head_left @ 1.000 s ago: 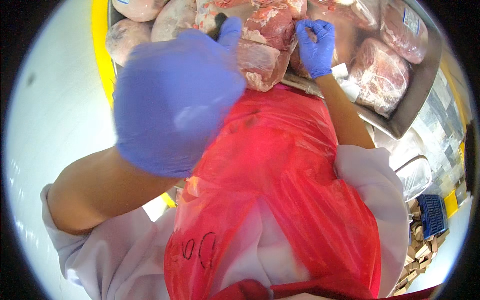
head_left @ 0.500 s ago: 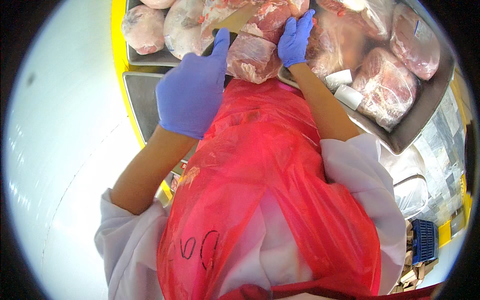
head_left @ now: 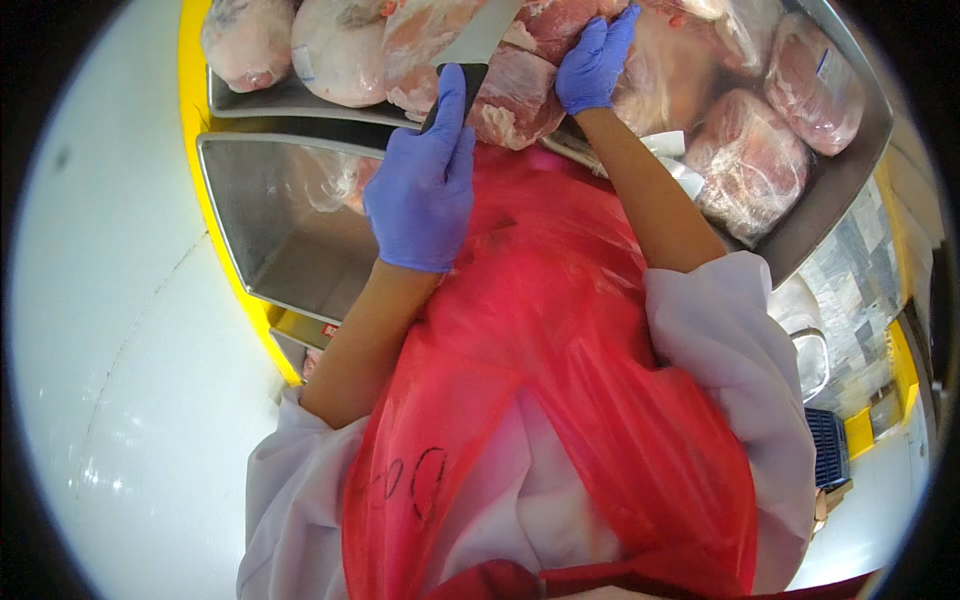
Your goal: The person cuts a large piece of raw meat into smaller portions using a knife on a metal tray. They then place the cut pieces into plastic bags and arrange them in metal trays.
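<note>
My left hand (head_left: 418, 190), in a blue glove, is closed round the black handle of a knife (head_left: 470, 35) whose broad blade lies over raw meat (head_left: 515, 95) in a steel tray (head_left: 830, 205) at the top of the view. My right hand (head_left: 595, 60), also gloved in blue, rests against the side of the meat just right of the knife, fingers stretched out and a little curved. Wrapped pale joints (head_left: 337, 55) lie to the left, and more wrapped cuts (head_left: 740, 150) to the right. White slips (head_left: 675, 180) sit beside my right wrist. A red plastic apron covers my front.
A second steel tray (head_left: 260, 215) with bagged meat stands below the first at the left, along a yellow edge (head_left: 195, 150) by a pale floor. At the right are a white wrapped bundle (head_left: 805, 350), a blue crate (head_left: 827, 445), cardboard pieces and grey tiles.
My left hand has moved up and away from the camera, showing the knife and more of the lower tray. My right hand has shifted slightly left and up, its curled fingers straightening.
</note>
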A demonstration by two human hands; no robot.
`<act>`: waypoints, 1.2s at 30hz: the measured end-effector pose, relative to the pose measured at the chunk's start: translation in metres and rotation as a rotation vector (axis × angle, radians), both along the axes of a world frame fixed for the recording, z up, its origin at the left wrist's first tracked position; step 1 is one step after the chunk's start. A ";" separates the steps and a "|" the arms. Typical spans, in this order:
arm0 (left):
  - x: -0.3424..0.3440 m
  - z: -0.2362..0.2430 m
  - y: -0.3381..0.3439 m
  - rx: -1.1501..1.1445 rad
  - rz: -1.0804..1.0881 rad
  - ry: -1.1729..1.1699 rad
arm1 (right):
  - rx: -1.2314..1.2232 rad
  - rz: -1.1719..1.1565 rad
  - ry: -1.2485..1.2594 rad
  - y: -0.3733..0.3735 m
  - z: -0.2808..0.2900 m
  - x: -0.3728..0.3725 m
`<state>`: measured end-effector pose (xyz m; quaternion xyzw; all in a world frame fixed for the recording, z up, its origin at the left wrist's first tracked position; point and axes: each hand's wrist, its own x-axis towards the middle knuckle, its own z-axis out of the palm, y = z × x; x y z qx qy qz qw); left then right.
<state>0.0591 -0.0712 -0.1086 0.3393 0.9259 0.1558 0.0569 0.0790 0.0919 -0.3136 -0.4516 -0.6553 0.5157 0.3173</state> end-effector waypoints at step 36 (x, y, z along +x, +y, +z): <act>-0.073 0.118 0.000 -0.399 -0.339 0.131 | 0.046 0.148 0.248 0.098 0.001 -0.015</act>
